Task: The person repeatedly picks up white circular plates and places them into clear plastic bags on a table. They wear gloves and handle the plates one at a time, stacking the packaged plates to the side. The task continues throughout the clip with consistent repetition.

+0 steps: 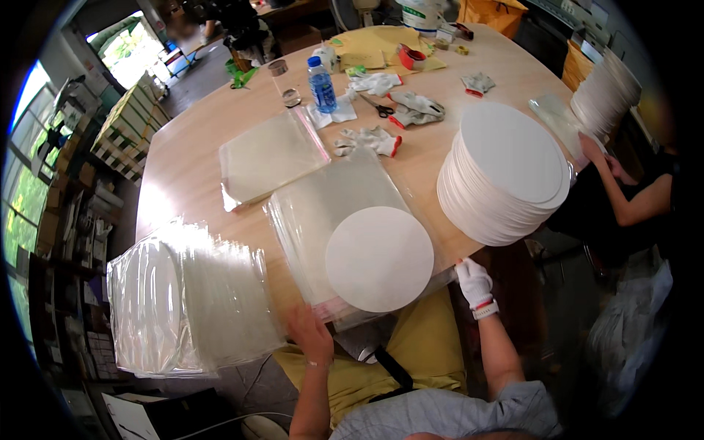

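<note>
A round white disc (pixel 379 259) lies on a pile of clear plastic bags (pixel 345 194) at the table's near edge. My left hand (pixel 309 335), bare and blurred, is at the pile's near left corner, beside a heap of bagged discs (pixel 158 308). Its fingers are too smeared to show whether they grip anything. My right hand (pixel 474 283) wears a white glove with a red cuff. Its fingers are closed at the edge of a clear plastic bag, right of the disc. Just beyond it rises a tall stack of white discs (pixel 506 158).
Farther back lie another bag pile (pixel 275 158), work gloves (pixel 370 141), scissors (pixel 378 107), a water bottle (pixel 321 86) and red tape (pixel 411 57). At the right, a co-worker's arm (pixel 620 187) reaches toward a second disc stack (pixel 606 92).
</note>
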Available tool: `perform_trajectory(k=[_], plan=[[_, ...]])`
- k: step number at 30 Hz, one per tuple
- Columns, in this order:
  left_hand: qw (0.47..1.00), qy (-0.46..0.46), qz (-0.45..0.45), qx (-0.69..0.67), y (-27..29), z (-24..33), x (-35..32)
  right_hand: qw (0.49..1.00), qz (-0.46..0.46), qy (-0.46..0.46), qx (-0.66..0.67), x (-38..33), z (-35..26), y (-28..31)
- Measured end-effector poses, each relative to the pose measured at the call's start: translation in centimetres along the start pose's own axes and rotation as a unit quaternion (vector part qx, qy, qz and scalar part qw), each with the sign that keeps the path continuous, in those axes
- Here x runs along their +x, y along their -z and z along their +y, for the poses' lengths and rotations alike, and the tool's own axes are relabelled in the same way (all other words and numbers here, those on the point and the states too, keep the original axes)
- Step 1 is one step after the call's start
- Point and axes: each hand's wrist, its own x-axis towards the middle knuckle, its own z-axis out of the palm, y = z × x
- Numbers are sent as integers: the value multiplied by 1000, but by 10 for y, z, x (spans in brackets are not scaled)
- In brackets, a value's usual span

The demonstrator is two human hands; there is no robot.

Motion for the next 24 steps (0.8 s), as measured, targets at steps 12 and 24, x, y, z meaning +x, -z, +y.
perform_trajectory(k=[12,24], plan=[[424,536,-256,-684,-32,78,-60,841,-309,-172,410,-31,-4,21],[562,425,-221,-674,-26,66,-44,953,-118,-100,262,-35,7,-23]])
